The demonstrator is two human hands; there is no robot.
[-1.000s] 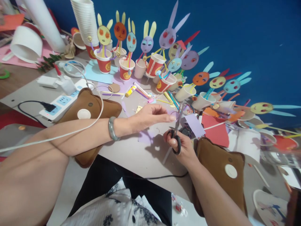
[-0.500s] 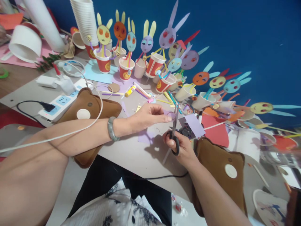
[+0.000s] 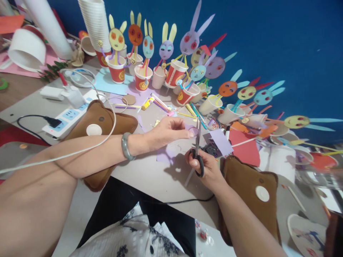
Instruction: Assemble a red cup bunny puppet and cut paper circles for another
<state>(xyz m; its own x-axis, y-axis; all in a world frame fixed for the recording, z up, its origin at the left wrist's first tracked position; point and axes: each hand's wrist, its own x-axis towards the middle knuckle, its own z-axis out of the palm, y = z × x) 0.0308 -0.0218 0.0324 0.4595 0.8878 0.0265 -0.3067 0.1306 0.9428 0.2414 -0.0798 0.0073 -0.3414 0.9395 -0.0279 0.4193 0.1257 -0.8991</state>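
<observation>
My left hand [image 3: 168, 132] pinches a small piece of purple paper [image 3: 192, 130] between thumb and fingers, above the middle of the table. A curved line is drawn on that paper. My right hand [image 3: 205, 167] is closed round the black handles of a pair of scissors [image 3: 197, 157]. The scissors point away from me, and their blades are at the right edge of the purple paper. Whether the blades touch it I cannot tell. Beneath my hands another purple paper scrap [image 3: 164, 155] lies on the table [image 3: 150, 182].
Paper cups with rabbit figures, such as a red cup [image 3: 143, 78], line the blue wall. Brown cushions [image 3: 249, 200] lie at both sides. A power strip [image 3: 66, 117] is at left, its white cable [image 3: 80, 152] crossing my left forearm. Red paper [image 3: 245, 148] lies at right.
The scissors' blades look a little closer together than before. Both hands keep nearly the same place, and the whole view has shifted slightly.
</observation>
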